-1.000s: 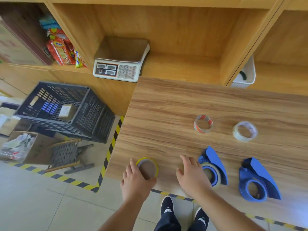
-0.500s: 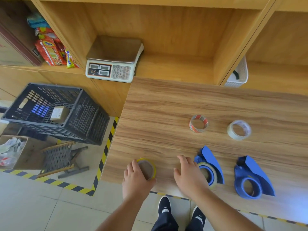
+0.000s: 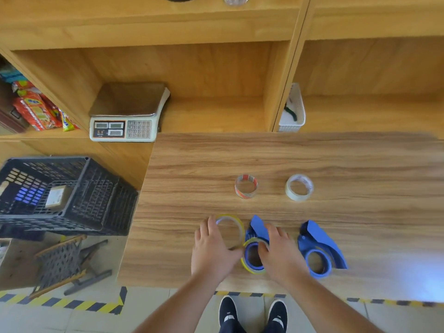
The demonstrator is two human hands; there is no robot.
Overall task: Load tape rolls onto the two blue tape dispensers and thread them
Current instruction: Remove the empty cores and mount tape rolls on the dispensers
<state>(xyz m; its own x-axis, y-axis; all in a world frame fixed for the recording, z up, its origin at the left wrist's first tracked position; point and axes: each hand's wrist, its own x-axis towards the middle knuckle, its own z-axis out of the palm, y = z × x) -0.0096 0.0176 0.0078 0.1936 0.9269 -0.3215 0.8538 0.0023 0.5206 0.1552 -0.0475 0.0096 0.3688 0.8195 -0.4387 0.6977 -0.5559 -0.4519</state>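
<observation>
While both forearms reach in over the near edge of the wooden worktop [image 3: 312, 159], the left hand [image 3: 211, 251] grips a yellow-rimmed tape roll [image 3: 230, 230], tilted up on edge, its fingers [image 3: 211, 224] curled over the roll's left side. A second ago this roll lay flat near the worktop's left corner under that hand; it has since been carried rightward, just beside the left blue tape dispenser [image 3: 257, 239]. The right hand [image 3: 278, 253] rests on that dispenser, fingers bent narrowly over the yellowish roll [image 3: 249, 266] seated around its blue hub; earlier this hand lay flat on the wood to the dispenser's left. Whether it pinches the tape end I cannot tell. Near the right hand, the right blue tape dispenser [image 3: 319, 248] lies on its side, its hub bare of tape.

Farther back on the worktop lie a clear roll with a red-printed core [image 3: 246, 187] and, well apart to its right, a whitish roll [image 3: 299, 187], both unmoved.

Off the worktop's left side, a black plastic crate [image 3: 91, 198] holds a small cardboard box [image 3: 56, 197]. Behind, on the shelf [image 3: 216, 116], stands a digital weighing scale [image 3: 129, 114]; a white slotted basket [image 3: 293, 111] holds something dark, and colourful snack packets [image 3: 36, 109] fill the far-left compartment.
</observation>
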